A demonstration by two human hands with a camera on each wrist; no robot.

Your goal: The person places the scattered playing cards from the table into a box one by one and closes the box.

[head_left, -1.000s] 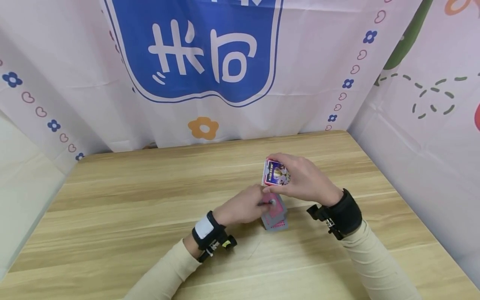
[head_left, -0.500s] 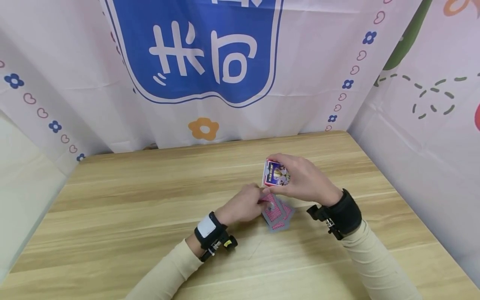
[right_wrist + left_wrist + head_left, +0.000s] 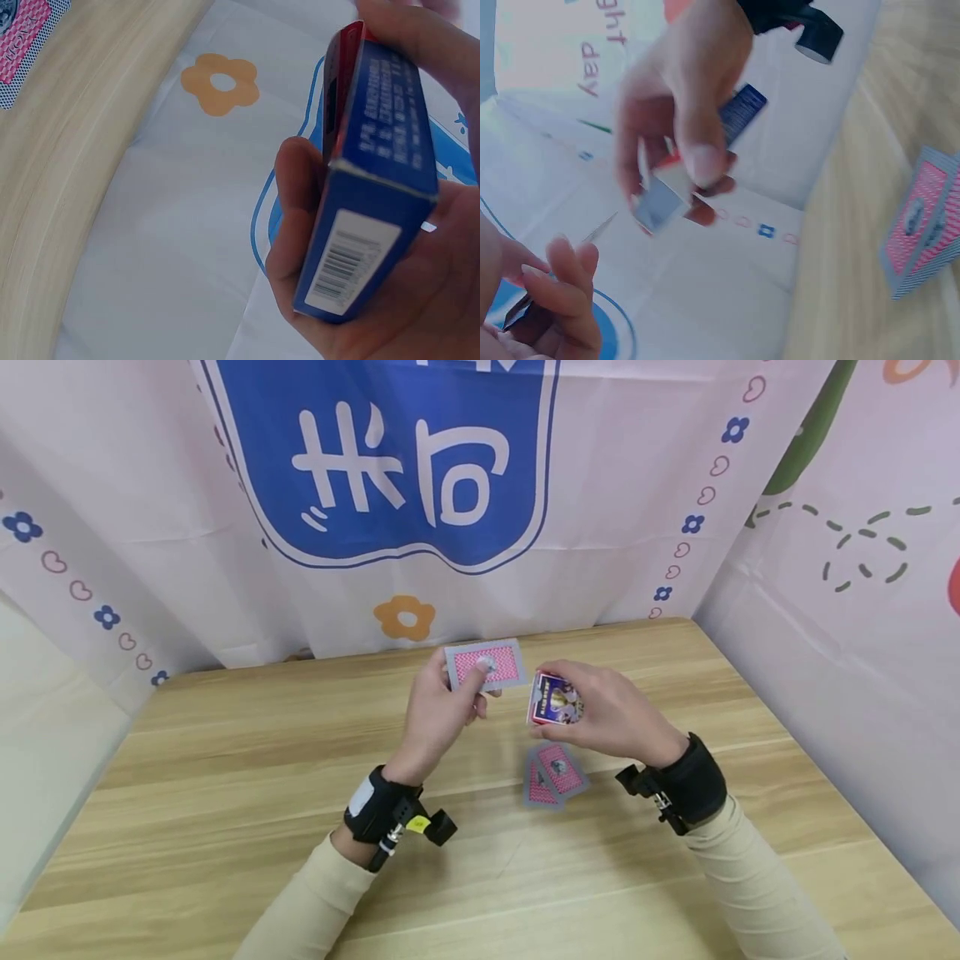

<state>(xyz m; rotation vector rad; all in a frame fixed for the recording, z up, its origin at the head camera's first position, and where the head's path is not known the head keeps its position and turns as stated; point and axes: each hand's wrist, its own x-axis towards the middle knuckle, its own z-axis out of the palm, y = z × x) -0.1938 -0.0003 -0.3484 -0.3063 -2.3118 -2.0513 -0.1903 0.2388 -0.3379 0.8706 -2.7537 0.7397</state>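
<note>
My left hand (image 3: 438, 714) pinches a playing card (image 3: 512, 662) by its side, thumb across the pink patterned back with its grey border. To its right, my right hand (image 3: 618, 714) grips a small card box (image 3: 553, 700) by its edges. That box is blue and red, with a picture on its front and a barcode label (image 3: 352, 259) on its end in the right wrist view. Below the box, two overlapping playing cards (image 3: 561, 768) lie face down on the wooden table (image 3: 262, 793). In the left wrist view, my left hand (image 3: 574, 292) shows at the lower left.
A white curtain (image 3: 622, 510) with a blue emblem and an orange flower (image 3: 390, 617) hangs along the table's back edge. Another printed sheet (image 3: 847, 635) borders the right side. Both wrists wear black camera bands (image 3: 697, 785).
My left hand has lifted away from the cards on the table, up and to the left, with a playing card in it. My right hand keeps the box nearly in place.
</note>
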